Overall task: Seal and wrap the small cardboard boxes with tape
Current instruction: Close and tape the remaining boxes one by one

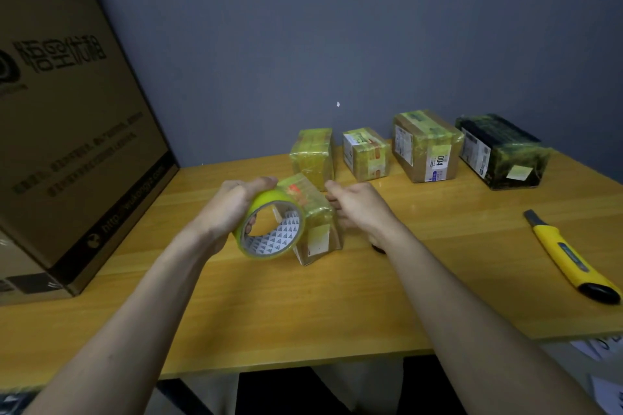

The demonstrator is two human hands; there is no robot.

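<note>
A small cardboard box (318,232), partly wrapped in yellowish tape, sits tilted on the wooden table (303,307) between my hands. My left hand (232,204) grips a roll of yellow-green tape (269,229), held against the box's left side. My right hand (354,207) holds the box's right side with curled fingers. Behind it, along the wall, stands a row of taped boxes: a yellow-wrapped one (313,153), a smaller one (365,153), a brown one with a "004" label (426,145) and a black one (502,153).
A big cardboard carton (67,118) with printed text fills the table's left end. A yellow utility knife (569,256) lies at the right. Papers (603,360) lie below the table's right edge. A grey wall rises behind.
</note>
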